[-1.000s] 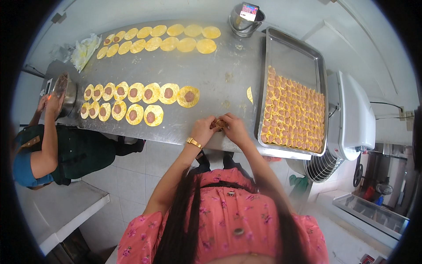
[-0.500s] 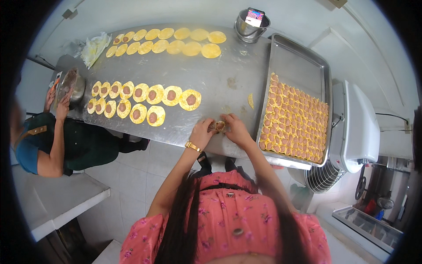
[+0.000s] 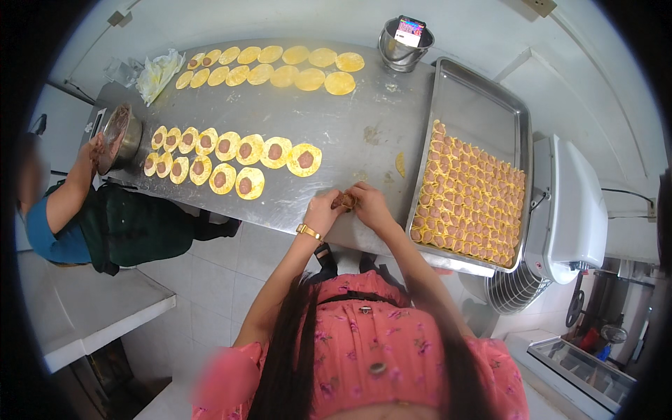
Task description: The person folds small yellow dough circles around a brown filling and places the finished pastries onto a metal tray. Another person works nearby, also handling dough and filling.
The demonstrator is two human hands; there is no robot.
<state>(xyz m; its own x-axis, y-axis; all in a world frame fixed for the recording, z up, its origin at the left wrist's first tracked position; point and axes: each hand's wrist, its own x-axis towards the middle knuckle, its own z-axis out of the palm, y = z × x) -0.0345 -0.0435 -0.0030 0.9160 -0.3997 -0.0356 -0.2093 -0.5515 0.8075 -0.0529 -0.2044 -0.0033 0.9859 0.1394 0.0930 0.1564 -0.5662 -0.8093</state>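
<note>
Near the table's front edge, both my hands are closed around a small dumpling (image 3: 346, 201), its meat filling showing between my fingers. My left hand (image 3: 324, 212), with a gold watch at the wrist, grips it from the left. On its other side the fingers of my right hand (image 3: 369, 204) pinch the wrapper; their tips are partly hidden. Left of my hands lie two rows of round yellow wrappers with meat on them, the closest being a filled wrapper (image 3: 304, 159). To the right, shaped dumplings (image 3: 469, 196) stand packed in a metal tray (image 3: 526, 150).
At the back are mostly bare wrappers (image 3: 339, 82) in two rows. A metal bucket (image 3: 399, 59) holds a phone (image 3: 409, 31). One yellow wrapper piece (image 3: 400, 164) lies beside the tray. On the left, a co-worker's hand reaches a metal bowl (image 3: 129, 143). A white machine (image 3: 570, 203) stands right.
My fingers have shifted around the dumpling, and its opening faces me less. The co-worker's arm has risen to the bowl; the orange-handled tool is out of sight. My view has shifted slightly.
</note>
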